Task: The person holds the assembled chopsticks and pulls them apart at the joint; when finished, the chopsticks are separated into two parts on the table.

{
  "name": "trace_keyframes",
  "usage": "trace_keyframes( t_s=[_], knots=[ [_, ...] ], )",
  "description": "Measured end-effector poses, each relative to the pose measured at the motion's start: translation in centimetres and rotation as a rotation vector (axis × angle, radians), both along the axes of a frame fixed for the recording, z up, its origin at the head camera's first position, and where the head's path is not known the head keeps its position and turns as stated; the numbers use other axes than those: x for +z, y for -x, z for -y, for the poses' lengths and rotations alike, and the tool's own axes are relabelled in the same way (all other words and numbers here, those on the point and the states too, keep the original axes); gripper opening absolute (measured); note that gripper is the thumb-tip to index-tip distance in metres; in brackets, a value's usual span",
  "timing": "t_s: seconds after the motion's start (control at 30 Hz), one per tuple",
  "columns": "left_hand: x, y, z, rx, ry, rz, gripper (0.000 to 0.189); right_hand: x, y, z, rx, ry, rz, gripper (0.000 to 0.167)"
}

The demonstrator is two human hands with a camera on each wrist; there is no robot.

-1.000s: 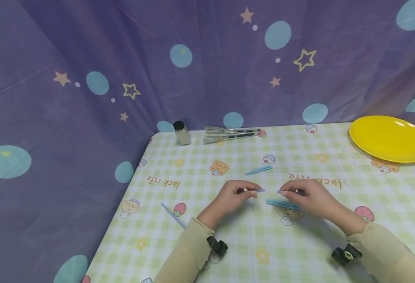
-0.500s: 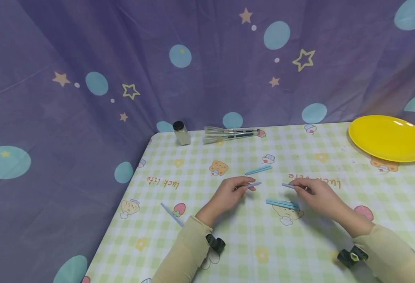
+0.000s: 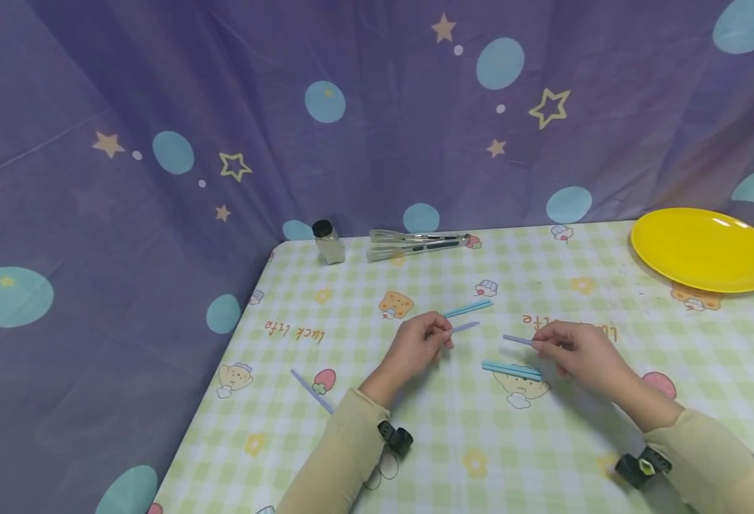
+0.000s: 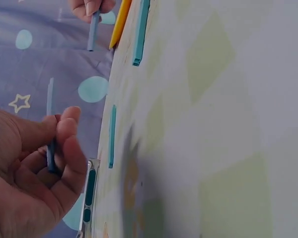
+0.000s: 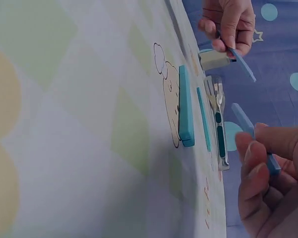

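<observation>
My left hand (image 3: 418,346) pinches a slim lavender-blue stick (image 3: 465,328) between thumb and fingers, its narrower tip pointing right and slightly up. Facing it across a gap, my right hand (image 3: 579,353) pinches a similar stick (image 3: 516,339), whose free end points left. Both sticks are held above the table, and fingers cover part of each. In the right wrist view, the right stick (image 5: 244,119) passes behind the fingertips. Below my right hand lies a teal bar-shaped piece (image 3: 512,370). Another teal piece (image 3: 469,308) lies just beyond the left stick.
A longer lavender-blue stick (image 3: 311,390) lies on the checked tablecloth (image 3: 441,428), left of my left forearm. Along the back edge are a black-lidded jar (image 3: 330,244) and metal tongs (image 3: 418,245). A yellow plate (image 3: 705,250) sits at the back right, before a purple curtain (image 3: 383,143).
Both hands have drawn apart, widening the gap between the stick ends. The left stick now tilts upward, and more of the right stick shows. The things on the table have stayed put.
</observation>
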State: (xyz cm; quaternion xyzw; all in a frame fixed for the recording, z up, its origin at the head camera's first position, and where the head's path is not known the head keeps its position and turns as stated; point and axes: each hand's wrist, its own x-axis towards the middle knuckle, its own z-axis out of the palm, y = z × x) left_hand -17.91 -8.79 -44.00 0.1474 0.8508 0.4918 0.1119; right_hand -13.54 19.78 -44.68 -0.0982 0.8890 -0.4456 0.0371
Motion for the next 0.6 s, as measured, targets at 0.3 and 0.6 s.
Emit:
trace_keyframes(
  t_s=[0.3, 0.6],
  knots=[
    [-0.1, 0.5, -0.9, -0.014, 0.001, 0.035, 0.017, -0.2, 0.2, 0.1, 0.022, -0.018, -0.007, 0.021],
    [-0.2, 1.1, -2.5, 0.07, 0.126, -0.076, 0.008, -0.7, 0.4, 0.6, 0.025, -0.009, 0.027, 0.013]
  ],
)
